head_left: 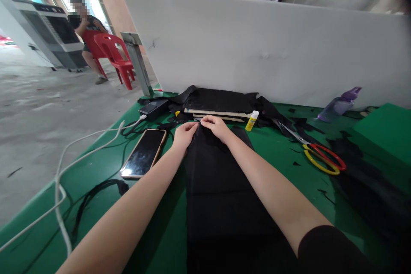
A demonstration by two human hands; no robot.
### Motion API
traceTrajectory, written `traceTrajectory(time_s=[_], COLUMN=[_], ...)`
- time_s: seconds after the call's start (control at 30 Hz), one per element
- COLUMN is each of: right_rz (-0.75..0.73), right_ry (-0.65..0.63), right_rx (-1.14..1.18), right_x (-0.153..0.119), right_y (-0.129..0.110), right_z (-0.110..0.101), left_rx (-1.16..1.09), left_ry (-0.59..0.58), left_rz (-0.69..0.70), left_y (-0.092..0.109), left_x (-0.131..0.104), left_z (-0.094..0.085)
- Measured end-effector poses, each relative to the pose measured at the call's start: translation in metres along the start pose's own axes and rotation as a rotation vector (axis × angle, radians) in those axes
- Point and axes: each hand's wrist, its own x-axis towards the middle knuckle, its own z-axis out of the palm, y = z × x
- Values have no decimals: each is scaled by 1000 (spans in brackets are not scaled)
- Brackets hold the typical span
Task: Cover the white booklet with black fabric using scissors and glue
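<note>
A long piece of black fabric (218, 197) lies on the green table (276, 154), running from the near edge to the middle. My left hand (184, 134) and my right hand (216, 126) meet at its far edge, both pinching the cloth there with fingertips almost touching. What sits exactly between the fingertips is too small to tell.
A phone (143, 153) lies left of the fabric, with white cables (80, 145) and a black charger (153, 108). Scissors (316, 154) with red and yellow handles lie to the right. A small yellow glue bottle (252, 120), stacked boards under black cloth (218, 102), a purple bottle (338, 105), a white partition. A person sits far left.
</note>
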Motion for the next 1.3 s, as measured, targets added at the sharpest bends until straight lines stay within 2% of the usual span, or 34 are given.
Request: traceTrajectory(time_s=[0.27,0.4,0.6,0.83,1.1,1.3], right_rz=[51,24,8,27,51,45], right_ry=[40,68,85,98,93,23], right_rx=[109,125,108,84,114,-8], right_x=[0,2,3,3,7,5], right_y=[3,5,8,10,13,10], right_z=[1,3,3,3,0,-4], left_rx=[111,132,52,7,-55,-41], left_ry=[82,66,7,-167,-167,-164], left_rz=[155,179,57,-33,-109,-105], left_y=[-6,-3,-1,0,-3,-1], left_x=[-2,-5,0,-1,1,2], left_z=[7,6,4,-5,-2,-3])
